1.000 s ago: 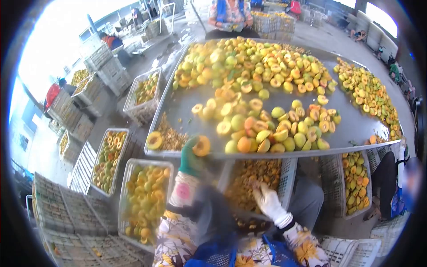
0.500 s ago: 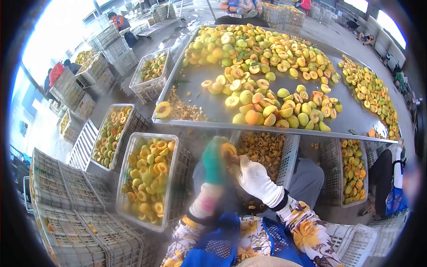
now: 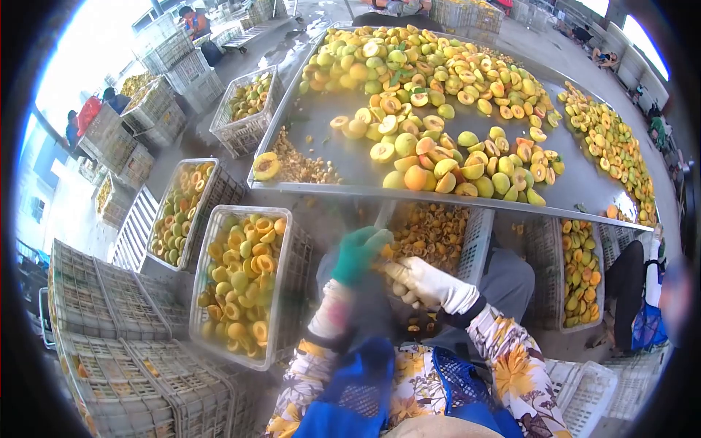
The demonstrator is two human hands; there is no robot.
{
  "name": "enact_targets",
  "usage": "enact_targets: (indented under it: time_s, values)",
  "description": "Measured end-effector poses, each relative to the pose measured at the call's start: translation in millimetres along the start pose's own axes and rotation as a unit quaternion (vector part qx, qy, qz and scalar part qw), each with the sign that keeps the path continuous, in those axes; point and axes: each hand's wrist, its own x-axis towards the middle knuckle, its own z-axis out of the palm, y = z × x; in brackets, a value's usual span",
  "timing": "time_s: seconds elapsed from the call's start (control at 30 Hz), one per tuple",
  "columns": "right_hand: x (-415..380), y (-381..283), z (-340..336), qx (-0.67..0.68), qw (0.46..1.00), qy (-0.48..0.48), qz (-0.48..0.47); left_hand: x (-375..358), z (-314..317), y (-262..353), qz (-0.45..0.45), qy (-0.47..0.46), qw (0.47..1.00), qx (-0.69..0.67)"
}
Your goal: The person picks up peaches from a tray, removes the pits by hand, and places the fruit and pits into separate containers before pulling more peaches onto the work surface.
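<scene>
My left hand [image 3: 356, 255], in a green glove with pale fingertips, closes around a yellow-orange peach half [image 3: 386, 252], mostly covered by the fingers and blurred. Close against it is my right hand [image 3: 427, 283] in a white glove, its fingers curled; what they hold, if anything, is hidden. Both hands are in front of my lap, beside a crate [image 3: 478, 244] of brown-orange pits and scraps. Beyond them stands a metal table [image 3: 292, 164] heaped with halved peaches [image 3: 438, 164] and scattered pits [image 3: 310, 171].
To the left are a crate of peach halves [image 3: 244, 285], a second filled crate [image 3: 182, 212] and stacked crates [image 3: 109, 365]. Another crate of fruit [image 3: 580, 274] stands at right, near a person's arm [image 3: 652, 281]. The table's front edge [image 3: 438, 197] runs just beyond my hands.
Both hands stay together around the fruit; my left hand has turned a little and my right hand has moved slightly right and down. The whole view has shifted slightly.
</scene>
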Motion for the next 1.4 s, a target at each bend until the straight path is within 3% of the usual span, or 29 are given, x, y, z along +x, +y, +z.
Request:
enact_targets:
  time_s: [0.03,0.17,0.2,0.27,0.3,0.33,0.37,0.4,0.43,0.47,0.5,0.53,0.57,0.6,0.63,0.67,0.7,0.77,0.83,0.87,0.93,1.07,1.1,1.13,1.17,1.2,1.33,1.4]
  values:
    - [1,0,-9,0.105,0.990,-0.094,0.013,-1,4,0,-0.004,0.015,1.000,-0.022]
    - [15,24,-8,0.307,0.939,-0.156,-0.008,7,15,-16,0.040,0.132,0.985,-0.107]
    - [14,38,0,0.396,0.894,-0.212,-0.012,21,0,-32,0.180,0.242,0.952,-0.048]
    - [9,47,11,0.391,0.891,-0.220,-0.073,19,-27,-20,0.250,0.370,0.886,-0.123]
    - [9,44,15,0.396,0.898,-0.155,-0.109,5,-44,4,0.182,0.381,0.870,-0.254]
    - [16,50,12,0.324,0.937,0.013,-0.128,5,-78,-11,0.231,0.455,0.841,-0.181]
    - [46,85,-7,-0.007,0.950,0.188,-0.247,-2,-144,-43,0.205,0.439,0.874,0.020]
    - [68,120,-30,-0.337,0.818,0.335,-0.325,-18,-173,-46,0.142,0.414,0.867,0.236]
    - [63,132,-46,-0.460,0.793,0.317,-0.244,-33,-202,-49,0.100,0.381,0.806,0.442]
    - [60,138,-54,-0.571,0.751,0.293,-0.157,-47,-202,-24,0.026,0.336,0.693,0.638]
    - [58,144,-55,-0.447,0.767,0.407,-0.216,-36,-199,-15,0.067,0.342,0.693,0.631]
    - [53,133,-57,-0.502,0.766,0.396,-0.071,-25,-192,-10,0.104,0.350,0.693,0.622]
    - [62,151,-66,-0.522,0.775,0.348,-0.076,-20,-181,-7,0.134,0.348,0.694,0.616]
    - [70,169,-76,-0.542,0.781,0.299,-0.083,-3,-151,10,0.171,0.277,0.774,0.543]
    - [71,175,-73,-0.514,0.787,0.331,-0.078,28,-116,31,0.209,0.204,0.839,0.459]
    - [76,173,-76,-0.489,0.788,0.365,-0.078,63,-98,30,0.250,0.149,0.828,0.480]
    - [70,155,-74,-0.478,0.792,0.373,-0.065,97,-73,32,0.297,0.154,0.790,0.513]
    - [68,149,-77,-0.436,0.819,0.363,-0.089,170,-35,39,0.139,0.110,0.793,0.583]
    - [63,152,-78,-0.405,0.821,0.377,-0.144,226,-5,39,0.062,0.126,0.824,0.549]
    - [62,154,-79,-0.393,0.811,0.393,-0.183,250,-5,25,0.080,0.073,0.815,0.569]
    - [52,147,-82,-0.351,0.842,0.385,-0.142,280,-2,6,0.110,-0.035,0.787,0.605]
    - [48,146,-79,-0.282,0.861,0.386,-0.171,257,3,5,0.062,0.084,0.853,0.512]
    - [47,145,-78,-0.285,0.862,0.381,-0.175,230,5,26,0.079,0.075,0.863,0.494]
    - [45,144,-76,-0.289,0.864,0.373,-0.178,218,-5,23,0.055,0.052,0.941,0.330]
    - [42,137,-75,-0.289,0.866,0.365,-0.182,204,-20,19,0.030,0.032,0.987,0.154]
    - [38,128,-75,-0.284,0.867,0.357,-0.201,186,-29,23,0.009,0.014,0.999,-0.028]
    - [27,83,-60,-0.227,0.869,0.345,-0.273,103,-31,21,0.024,-0.005,0.949,-0.313]
    - [18,56,-47,-0.241,0.855,0.335,-0.314,70,-21,23,-0.004,0.012,0.951,-0.309]
